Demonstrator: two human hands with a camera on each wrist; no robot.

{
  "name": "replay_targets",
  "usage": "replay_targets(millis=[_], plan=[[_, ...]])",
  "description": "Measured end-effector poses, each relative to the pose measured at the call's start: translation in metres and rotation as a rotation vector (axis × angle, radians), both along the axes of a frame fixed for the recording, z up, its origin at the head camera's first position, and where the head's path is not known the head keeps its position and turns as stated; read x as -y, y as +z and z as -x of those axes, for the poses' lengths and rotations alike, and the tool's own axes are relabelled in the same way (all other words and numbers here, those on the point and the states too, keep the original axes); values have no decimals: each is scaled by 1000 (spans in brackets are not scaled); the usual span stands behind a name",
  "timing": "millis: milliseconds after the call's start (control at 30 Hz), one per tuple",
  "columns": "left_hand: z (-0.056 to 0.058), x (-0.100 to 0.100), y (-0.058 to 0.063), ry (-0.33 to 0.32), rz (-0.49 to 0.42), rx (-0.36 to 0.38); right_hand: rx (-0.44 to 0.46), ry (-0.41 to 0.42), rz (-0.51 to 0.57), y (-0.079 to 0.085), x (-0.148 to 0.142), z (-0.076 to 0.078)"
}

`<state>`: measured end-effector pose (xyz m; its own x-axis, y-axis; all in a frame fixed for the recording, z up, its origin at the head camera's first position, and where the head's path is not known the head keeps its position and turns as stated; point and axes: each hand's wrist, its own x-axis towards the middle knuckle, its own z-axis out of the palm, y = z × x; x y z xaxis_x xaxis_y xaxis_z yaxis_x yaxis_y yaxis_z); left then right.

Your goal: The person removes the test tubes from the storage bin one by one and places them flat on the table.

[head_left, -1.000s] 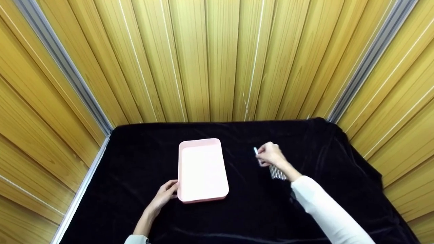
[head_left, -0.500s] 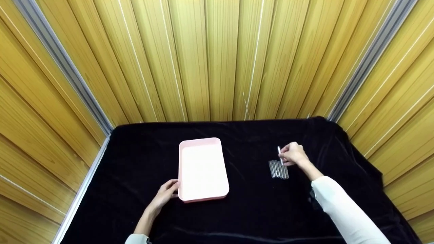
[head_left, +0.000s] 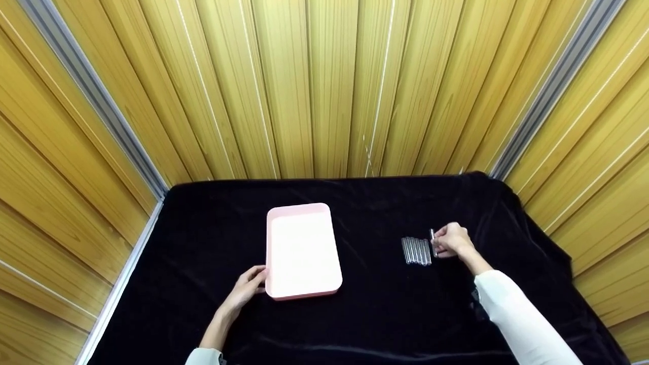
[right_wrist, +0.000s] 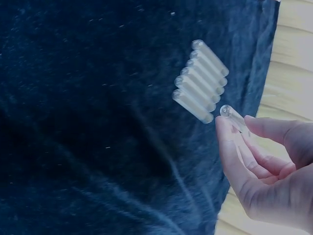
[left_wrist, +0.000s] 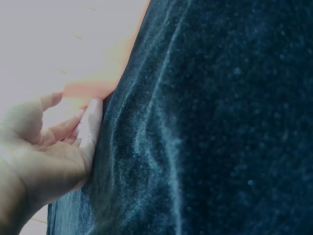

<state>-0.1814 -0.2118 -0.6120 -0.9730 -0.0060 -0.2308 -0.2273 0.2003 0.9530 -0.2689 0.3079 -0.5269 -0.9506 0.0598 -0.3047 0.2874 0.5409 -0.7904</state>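
Observation:
My left hand (head_left: 246, 289) rests against the left wall of a pink tray (head_left: 269, 243), near its front corner. In the left wrist view its fingers (left_wrist: 90, 122) lie loosely along the tray's outer wall (left_wrist: 88, 90). My right hand (head_left: 454, 239) pinches a small clear tube (head_left: 433, 243) between thumb and fingers. The right wrist view shows this tube (right_wrist: 234, 119) with one rounded end outward. Several matching tubes (head_left: 416, 251) lie side by side in a row on the cloth, just left of the held one; it stands slightly apart from them.
Black velvety cloth (head_left: 365, 314) covers the table, with folds along the front. Yellow wood-patterned panels (head_left: 329, 91) rise behind and at both sides, joined by grey metal corner posts (head_left: 552, 91).
The right hand has moved right with the tube, from left of the row, over it, then down beside its right end. The left hand and tray stay put.

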Motion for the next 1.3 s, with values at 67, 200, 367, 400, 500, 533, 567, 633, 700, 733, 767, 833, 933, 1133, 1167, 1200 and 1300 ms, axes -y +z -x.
replay_targets(millis=[67, 200, 367, 400, 500, 533, 567, 633, 700, 733, 767, 833, 933, 1133, 1167, 1200, 1300], plan=[[0, 1, 0, -4, 1, -1, 16, -7, 6, -5, -3, -2], [0, 1, 1, -20, -9, -13, 41, -19, 16, -14, -8, -6], [1, 1, 2, -28, -18, -12, 64, -13, 19, -23, -11, -11], [1, 1, 2, -27, -21, -7, 65, -4, 21, -25, -11, -11], [0, 0, 3, -29, -19, -6, 58, 12, 23, -31, -12, -13], [0, 0, 3, -31, -18, -6, 51, 19, 22, -32, -13, -13], [-1, -1, 3, -30, -16, -6, 46, 23, 21, -33, -13, -13], [-2, -1, 3, -29, -12, -2, 38, 24, 19, -35, -13, -12], [-2, -2, 2, -23, -7, -3, 30, 27, 15, -36, -13, -12], [-2, -2, 2, -22, -6, -3, 28, 27, 16, -36, -13, -11], [-2, -2, 2, -21, -5, -4, 27, 28, 16, -37, -13, -11], [-2, -2, 1, -23, -5, -7, 24, 29, 17, -38, -12, -10], [-1, -1, 2, -30, -9, -14, 13, 37, 8, -41, -12, -9], [-1, 0, 2, -28, -15, -12, -7, 80, -51, -45, -11, -5], [-1, 1, 2, -26, -15, -12, -10, 84, -61, -45, -11, -4], [-1, 1, 2, -27, -16, -13, -12, 91, -70, -45, -11, -4], [-1, 1, 1, -23, -12, -15, -8, 88, -86, -45, -11, -1]])
